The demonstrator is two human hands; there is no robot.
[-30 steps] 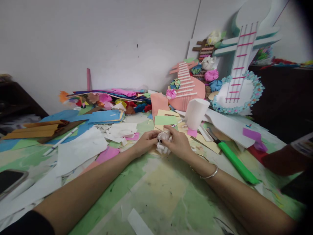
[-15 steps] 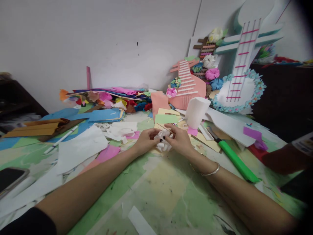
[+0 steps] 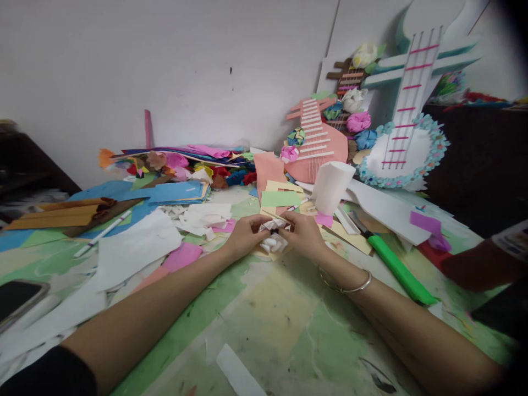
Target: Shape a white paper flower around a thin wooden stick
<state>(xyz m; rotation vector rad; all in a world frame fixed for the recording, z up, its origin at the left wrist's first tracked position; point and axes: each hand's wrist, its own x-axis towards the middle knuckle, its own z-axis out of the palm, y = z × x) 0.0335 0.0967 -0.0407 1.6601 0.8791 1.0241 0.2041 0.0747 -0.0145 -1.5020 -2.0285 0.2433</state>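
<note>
Both hands, left hand (image 3: 246,235), right hand (image 3: 304,235), pinching crumpled white paper (image 3: 273,236) between fingertips

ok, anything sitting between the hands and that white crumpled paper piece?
Nothing visible. The left hand and right hand both already grip the white crumpled paper piece from either side, just above the table. The white paper roll and green utility knife lie off to the right, apart.

Head camera, looking forward-down, close over cluttered table (image 3: 272,324).
</note>
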